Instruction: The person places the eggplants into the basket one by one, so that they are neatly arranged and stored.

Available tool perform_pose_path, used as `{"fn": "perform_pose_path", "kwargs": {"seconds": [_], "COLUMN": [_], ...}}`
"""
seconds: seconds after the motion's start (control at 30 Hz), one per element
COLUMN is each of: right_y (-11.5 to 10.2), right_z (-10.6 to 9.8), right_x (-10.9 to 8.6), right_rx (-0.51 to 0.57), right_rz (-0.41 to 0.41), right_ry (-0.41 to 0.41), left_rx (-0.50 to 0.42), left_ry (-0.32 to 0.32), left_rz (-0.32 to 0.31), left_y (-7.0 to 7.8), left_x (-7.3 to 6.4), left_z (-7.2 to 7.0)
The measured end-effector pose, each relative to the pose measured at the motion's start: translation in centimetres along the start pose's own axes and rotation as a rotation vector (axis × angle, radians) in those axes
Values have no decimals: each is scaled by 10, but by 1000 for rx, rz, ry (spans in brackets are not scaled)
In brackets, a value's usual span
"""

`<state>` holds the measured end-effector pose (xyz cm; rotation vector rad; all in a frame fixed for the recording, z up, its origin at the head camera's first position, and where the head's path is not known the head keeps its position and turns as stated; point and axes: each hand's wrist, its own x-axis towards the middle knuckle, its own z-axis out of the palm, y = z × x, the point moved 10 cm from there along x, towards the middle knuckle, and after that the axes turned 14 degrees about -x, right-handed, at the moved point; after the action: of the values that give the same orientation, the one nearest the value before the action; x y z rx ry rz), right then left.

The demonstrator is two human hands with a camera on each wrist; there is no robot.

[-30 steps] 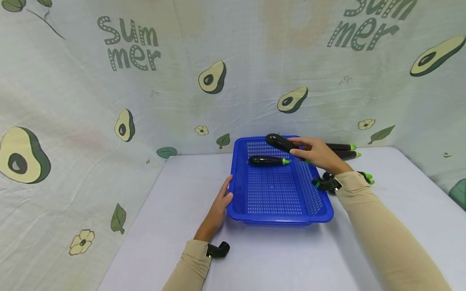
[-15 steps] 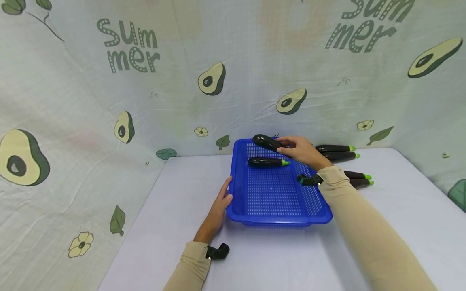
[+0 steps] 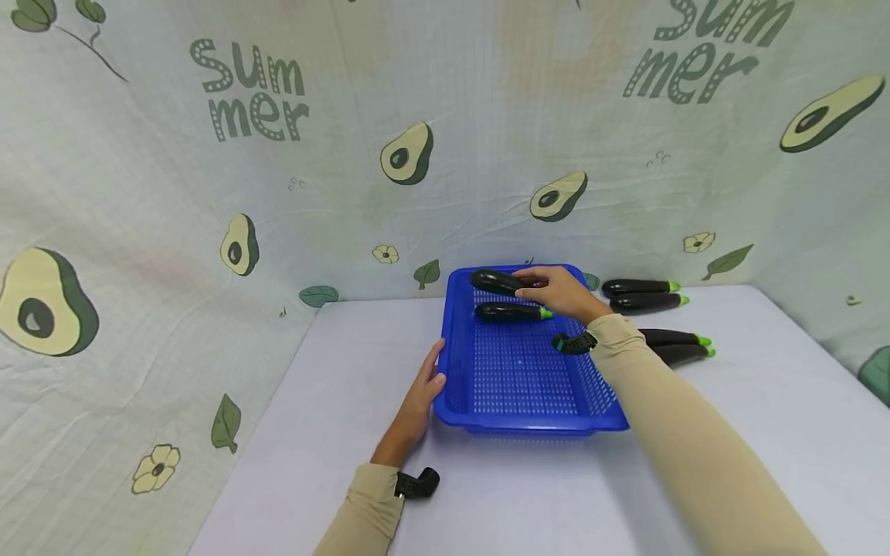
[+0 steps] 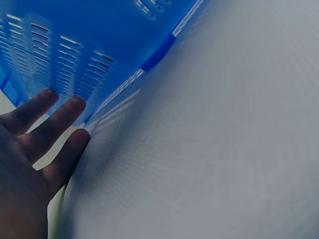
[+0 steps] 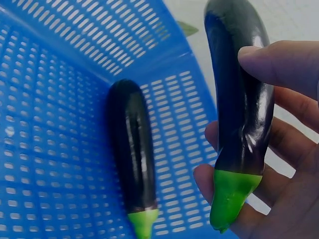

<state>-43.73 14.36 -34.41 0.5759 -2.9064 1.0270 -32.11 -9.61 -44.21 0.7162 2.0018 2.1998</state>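
Eggplants (image 3: 507, 311) numbered 6. Just below centre, the left hand (image 3: 419, 392), fingers apart, touched the blue basket (image 3: 528, 423). Right of centre lay 2; inside the basket lay 1; above its far end, the right hand (image 3: 558, 292) had fingers clamped on another; farther back, at right, lay 2.

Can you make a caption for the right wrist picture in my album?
A right hand grips a green-capped eggplant while another eggplant lies in a blue slotted basket.
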Motion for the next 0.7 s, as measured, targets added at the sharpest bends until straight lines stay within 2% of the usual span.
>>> {"fn": "perform_pose_path", "kwargs": {"seconds": [0.17,0.4,0.5,0.7], "right_y": [5,7,9,9], "right_z": [6,13,16,24], "right_x": [2,3,4,3], "right_rx": [-6,-35,-34,-94], "right_rz": [9,25,28,-12], "right_ry": [5,-39,-44,-76], "left_rx": [6,15,20,13], "left_ry": [-2,4,6,-4], "left_rz": [2,14,-4,-18], "left_y": [-1,2,1,-2], "left_x": [1,4,4,-1], "left_z": [-1,-2,-1,2]}}
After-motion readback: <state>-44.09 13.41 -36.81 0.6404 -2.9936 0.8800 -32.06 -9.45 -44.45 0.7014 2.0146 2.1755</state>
